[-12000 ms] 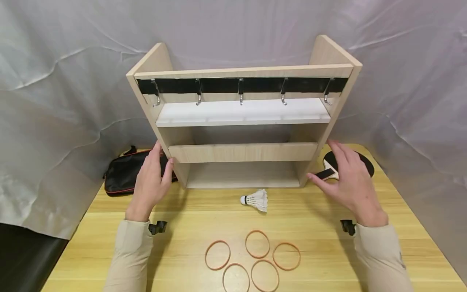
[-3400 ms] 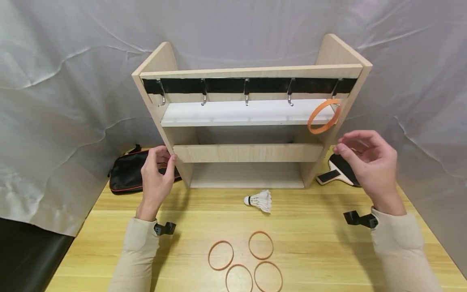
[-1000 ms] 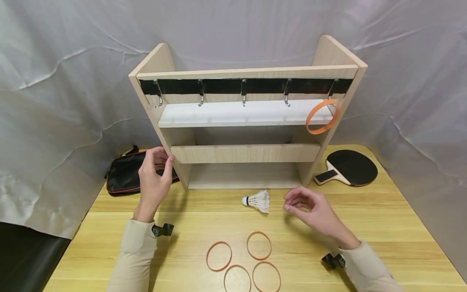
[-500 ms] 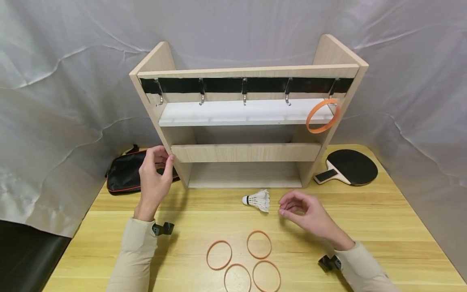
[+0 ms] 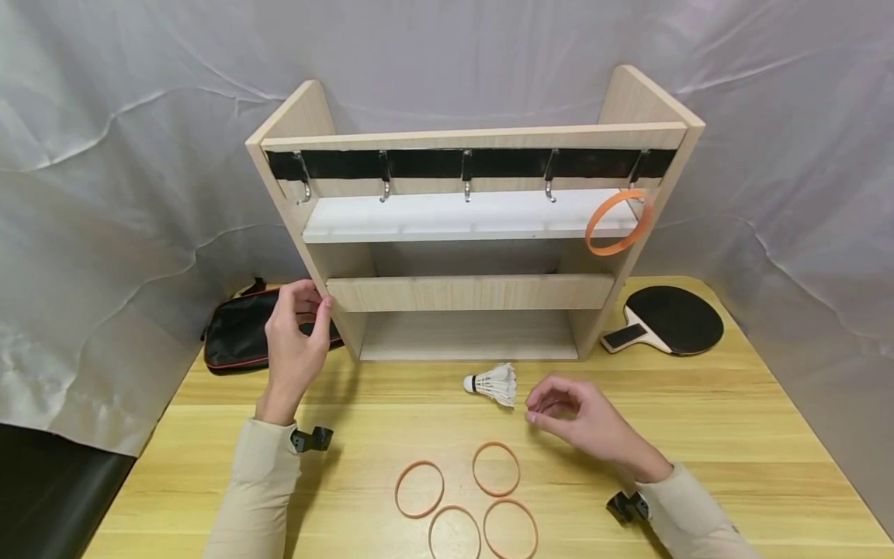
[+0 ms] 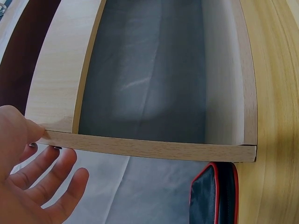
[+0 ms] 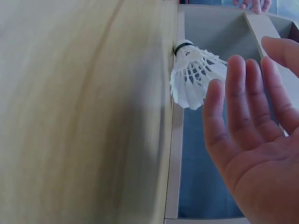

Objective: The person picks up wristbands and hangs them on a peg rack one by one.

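The shuttlecock (image 5: pixel 493 384) lies on its side on the counter (image 5: pixel 768 419), midway between the left and right edges, just in front of the shelf (image 5: pixel 475 293). Its long axis runs roughly parallel to the shelf's front, cork toward the counter's left edge, feathers toward the right hand (image 5: pixel 590 419), which is just beside them, its bent fingers and thumb apart. The left hand (image 5: pixel 293 349) pinches the shelf's left side panel between thumb and fingers. An orange ring (image 5: pixel 608 250) hangs on the shelf's rightmost hook (image 5: pixel 636 175). Four more rings (image 5: pixel 498 494) lie toward the counter's front edge. Near the right edge, a bat (image 5: pixel 676 320) points its handle at the shelf. Near the left edge, the left hand partly hides a black pouch (image 5: pixel 240 334).
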The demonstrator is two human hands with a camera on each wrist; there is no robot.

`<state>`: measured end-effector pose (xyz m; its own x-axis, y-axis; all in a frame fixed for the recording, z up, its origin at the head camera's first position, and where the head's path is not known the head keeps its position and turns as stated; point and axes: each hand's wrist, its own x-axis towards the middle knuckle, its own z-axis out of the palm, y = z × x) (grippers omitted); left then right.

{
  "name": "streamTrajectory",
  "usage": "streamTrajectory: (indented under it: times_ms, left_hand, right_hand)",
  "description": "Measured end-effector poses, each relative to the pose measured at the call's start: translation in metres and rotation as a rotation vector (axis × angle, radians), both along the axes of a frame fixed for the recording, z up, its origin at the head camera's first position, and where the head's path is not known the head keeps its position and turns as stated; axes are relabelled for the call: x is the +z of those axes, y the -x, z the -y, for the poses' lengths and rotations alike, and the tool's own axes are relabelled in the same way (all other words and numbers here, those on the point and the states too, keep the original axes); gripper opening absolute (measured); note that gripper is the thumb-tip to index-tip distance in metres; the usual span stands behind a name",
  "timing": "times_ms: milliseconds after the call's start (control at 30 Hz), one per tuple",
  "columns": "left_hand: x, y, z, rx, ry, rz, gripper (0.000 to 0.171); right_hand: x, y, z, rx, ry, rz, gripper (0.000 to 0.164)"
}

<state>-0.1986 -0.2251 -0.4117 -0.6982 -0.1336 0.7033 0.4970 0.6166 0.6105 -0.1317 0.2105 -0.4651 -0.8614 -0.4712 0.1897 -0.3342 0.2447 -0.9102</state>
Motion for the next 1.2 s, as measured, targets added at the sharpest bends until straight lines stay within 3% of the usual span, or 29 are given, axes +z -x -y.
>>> streamTrajectory:
  times_ms: [533,933,1200]
  left_hand:
    - [-0.001,0.001,0.002,0.004,-0.001,0.002,0.031]
    - [-0.001,0.001,0.0,-0.001,0.007,0.001,0.031]
    - [-0.001,0.002,0.001,-0.002,0.007,-0.01,0.03]
  right_hand:
    - [-0.004,0.001,0.003,0.108,-0.104,0.045,0.019]
    - [0.003,-0.013,0.012,0.176,-0.263,-0.005,0.016]
    - [0.003,-0.014,0.015,0.209,-0.262,0.016,0.017]
